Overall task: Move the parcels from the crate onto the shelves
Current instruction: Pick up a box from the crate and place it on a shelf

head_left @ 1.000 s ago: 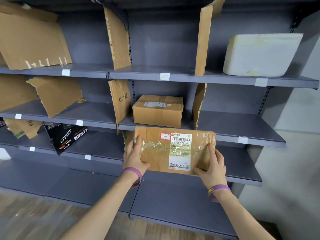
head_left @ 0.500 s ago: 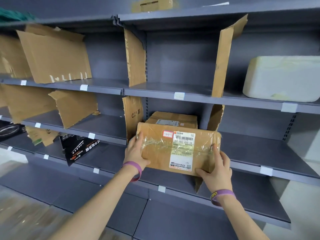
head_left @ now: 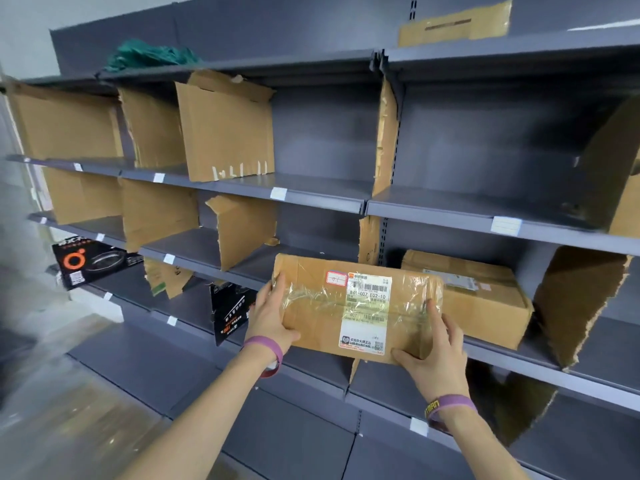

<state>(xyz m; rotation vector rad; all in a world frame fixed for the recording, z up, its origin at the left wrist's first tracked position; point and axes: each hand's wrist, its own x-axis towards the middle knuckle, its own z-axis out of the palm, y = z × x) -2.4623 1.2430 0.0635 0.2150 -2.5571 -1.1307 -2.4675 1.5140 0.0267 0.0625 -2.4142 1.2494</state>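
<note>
Head view: two hands hold a flat brown cardboard parcel with clear tape and a white label (head_left: 356, 306). The left hand (head_left: 272, 317) grips its left end. The right hand (head_left: 436, 348) grips its bottom right corner. With one hand on each side it does not tip. The parcel is in the air in front of the grey metal shelves (head_left: 450, 206), not on one yet. Another brown cardboard box (head_left: 485, 299) sits just behind it. Torn brown cardboard walls (head_left: 578, 299) probably keep parcels apart.
</note>
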